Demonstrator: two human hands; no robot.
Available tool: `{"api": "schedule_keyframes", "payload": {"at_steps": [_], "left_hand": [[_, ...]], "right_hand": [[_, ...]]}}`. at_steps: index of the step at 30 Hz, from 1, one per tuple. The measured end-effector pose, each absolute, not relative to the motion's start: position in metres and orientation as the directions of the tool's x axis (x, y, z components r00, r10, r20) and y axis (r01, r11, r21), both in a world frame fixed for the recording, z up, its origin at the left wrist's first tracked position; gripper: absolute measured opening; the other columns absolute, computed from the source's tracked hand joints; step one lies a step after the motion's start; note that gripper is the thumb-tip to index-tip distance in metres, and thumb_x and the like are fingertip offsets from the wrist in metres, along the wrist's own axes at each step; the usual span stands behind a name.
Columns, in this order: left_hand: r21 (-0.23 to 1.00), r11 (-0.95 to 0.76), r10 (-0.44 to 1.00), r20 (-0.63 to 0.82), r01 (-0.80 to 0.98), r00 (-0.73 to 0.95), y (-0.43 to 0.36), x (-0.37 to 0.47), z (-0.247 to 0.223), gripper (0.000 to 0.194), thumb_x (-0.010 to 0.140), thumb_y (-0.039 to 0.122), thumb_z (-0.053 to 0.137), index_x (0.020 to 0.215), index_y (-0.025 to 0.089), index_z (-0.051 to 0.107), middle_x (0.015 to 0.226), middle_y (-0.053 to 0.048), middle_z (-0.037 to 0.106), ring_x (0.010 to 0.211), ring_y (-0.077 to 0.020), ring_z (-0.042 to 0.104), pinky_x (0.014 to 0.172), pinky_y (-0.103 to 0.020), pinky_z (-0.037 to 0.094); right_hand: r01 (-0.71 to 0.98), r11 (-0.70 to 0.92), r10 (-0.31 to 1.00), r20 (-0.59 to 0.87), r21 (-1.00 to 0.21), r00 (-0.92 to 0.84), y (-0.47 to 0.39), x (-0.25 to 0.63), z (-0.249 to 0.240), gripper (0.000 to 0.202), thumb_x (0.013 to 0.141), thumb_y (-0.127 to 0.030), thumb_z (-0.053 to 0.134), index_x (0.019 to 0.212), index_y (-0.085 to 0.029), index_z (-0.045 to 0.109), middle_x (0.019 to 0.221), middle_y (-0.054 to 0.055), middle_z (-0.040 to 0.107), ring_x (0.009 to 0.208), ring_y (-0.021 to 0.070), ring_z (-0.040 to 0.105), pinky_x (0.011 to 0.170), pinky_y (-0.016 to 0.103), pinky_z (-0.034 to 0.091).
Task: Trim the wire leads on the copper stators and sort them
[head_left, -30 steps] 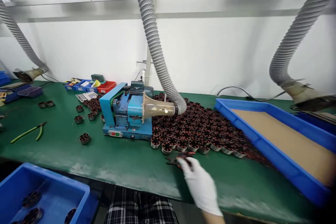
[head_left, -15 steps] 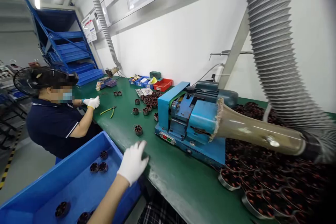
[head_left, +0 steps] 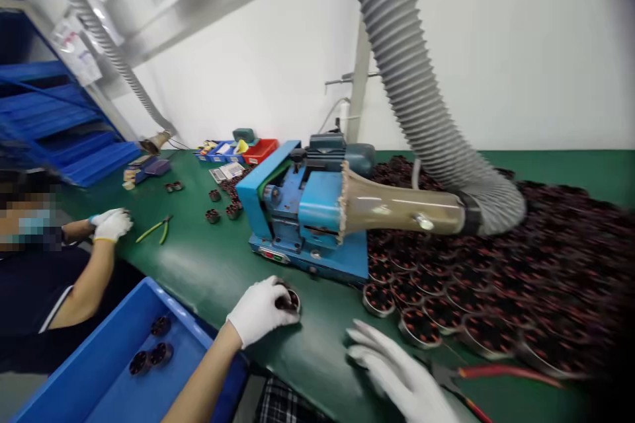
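Pinching one wound ring at lower centre, the left hand faces the loosely spread right hand; three rings lie in the lower-left bin; dozens crowd the desk at right.

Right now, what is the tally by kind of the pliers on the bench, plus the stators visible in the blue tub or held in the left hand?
Green-handled pliers: 1
Red-handled pliers: 1
Tub stators, in the blue tub: 3
Held stator, in the left hand: 1
Total: 6
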State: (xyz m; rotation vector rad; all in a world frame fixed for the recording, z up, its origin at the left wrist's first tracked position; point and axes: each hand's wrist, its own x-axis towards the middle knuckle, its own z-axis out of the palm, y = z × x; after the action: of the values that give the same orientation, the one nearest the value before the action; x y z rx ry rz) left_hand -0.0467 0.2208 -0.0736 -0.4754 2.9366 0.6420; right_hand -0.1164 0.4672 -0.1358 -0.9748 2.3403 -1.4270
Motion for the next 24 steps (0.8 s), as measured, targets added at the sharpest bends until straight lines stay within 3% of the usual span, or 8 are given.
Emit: {"api": "schedule_keyframes", "payload": {"at_steps": [2,5,9,14,16,18,21,24], "left_hand": [[0.440,0.888,-0.074,-0.153,-0.135,-0.985,0.248,-0.051,-0.072,0.016,0.069,0.030,0.068,0.083,0.026,0.063,0.097,0.003,0.059,0.087,-0.0146,0.056,0.077,-0.024,0.042],[0.378,0.906,0.198,0.029,0.194,-0.980,0.274,-0.055,-0.066,0.012,0.078,0.016,0.059,0.086,0.025,0.059,0.095,0.002,0.059,0.099,-0.0162,0.050,0.087,-0.030,0.038],[0.205,0.891,0.337,0.295,0.404,-0.894,0.294,-0.045,-0.064,0.020,0.081,0.004,0.045,0.078,0.022,0.054,0.079,0.003,0.060,0.091,-0.0136,0.052,0.095,-0.034,0.035],[0.265,0.937,0.135,0.329,0.228,-0.935,0.290,-0.001,-0.078,0.013,0.073,0.008,0.047,0.073,0.020,0.050,0.070,0.000,0.057,0.082,-0.0174,0.055,0.095,-0.042,0.038],[0.271,0.954,0.039,0.306,0.126,-0.951,0.286,0.015,-0.093,0.015,0.072,0.012,0.050,0.084,0.020,0.051,0.083,-0.003,0.060,0.089,-0.0204,0.055,0.092,-0.043,0.041],[0.265,0.964,-0.066,0.316,0.021,-0.947,0.284,0.025,-0.112,0.034,0.074,0.016,0.052,0.107,0.018,0.046,0.108,-0.010,0.056,0.104,-0.0244,0.051,0.089,-0.042,0.044],[0.297,0.924,-0.329,0.292,-0.242,-0.898,0.287,0.024,-0.135,0.063,0.074,0.031,0.056,0.128,0.012,0.029,0.127,-0.020,0.040,0.115,-0.0314,0.043,0.087,-0.047,0.045],[0.308,0.910,-0.343,0.179,-0.279,-0.922,0.292,0.007,-0.139,0.077,0.066,0.044,0.064,0.128,0.013,0.033,0.123,-0.018,0.045,0.116,-0.0363,0.041,0.093,-0.055,0.036]], "right_hand": [[-0.217,0.204,-0.707,0.010,-0.955,-0.707,0.453,-0.112,-0.134,0.048,0.080,-0.026,0.045,0.128,-0.021,0.045,0.122,0.010,0.056,0.101,0.0225,0.059,0.084,0.036,0.051],[-0.259,0.323,-0.688,-0.038,-0.910,-0.725,0.439,-0.107,-0.128,0.072,0.071,-0.019,0.052,0.138,-0.022,0.027,0.136,0.008,0.041,0.123,0.0233,0.039,0.102,0.044,0.033],[-0.399,0.363,-0.694,0.041,-0.842,-0.718,0.433,-0.104,-0.122,0.081,0.073,-0.022,0.055,0.142,-0.020,0.012,0.119,0.010,0.055,0.108,0.0249,0.050,0.094,0.044,0.038],[-0.488,0.544,-0.551,0.148,-0.682,-0.821,0.427,-0.095,-0.136,0.072,0.071,-0.029,0.065,0.133,-0.016,0.032,0.099,0.012,0.058,0.090,0.0283,0.055,0.080,0.044,0.045],[-0.499,0.591,-0.494,0.204,-0.634,-0.845,0.423,-0.091,-0.142,0.063,0.072,-0.033,0.065,0.127,-0.014,0.039,0.094,0.013,0.059,0.085,0.0283,0.056,0.075,0.043,0.046],[-0.481,0.616,-0.462,0.210,-0.624,-0.862,0.421,-0.089,-0.143,0.063,0.072,-0.041,0.064,0.124,-0.013,0.042,0.090,0.014,0.060,0.081,0.0291,0.057,0.072,0.043,0.047],[-0.405,0.598,-0.494,0.081,-0.692,-0.866,0.424,-0.089,-0.133,0.079,0.062,-0.050,0.070,0.126,-0.013,0.042,0.101,0.016,0.060,0.088,0.0325,0.057,0.076,0.045,0.047],[-0.220,0.519,-0.547,-0.123,-0.826,-0.828,0.435,-0.096,-0.117,0.073,0.060,-0.048,0.071,0.121,-0.017,0.048,0.106,0.013,0.058,0.088,0.0281,0.058,0.078,0.040,0.047]]}}
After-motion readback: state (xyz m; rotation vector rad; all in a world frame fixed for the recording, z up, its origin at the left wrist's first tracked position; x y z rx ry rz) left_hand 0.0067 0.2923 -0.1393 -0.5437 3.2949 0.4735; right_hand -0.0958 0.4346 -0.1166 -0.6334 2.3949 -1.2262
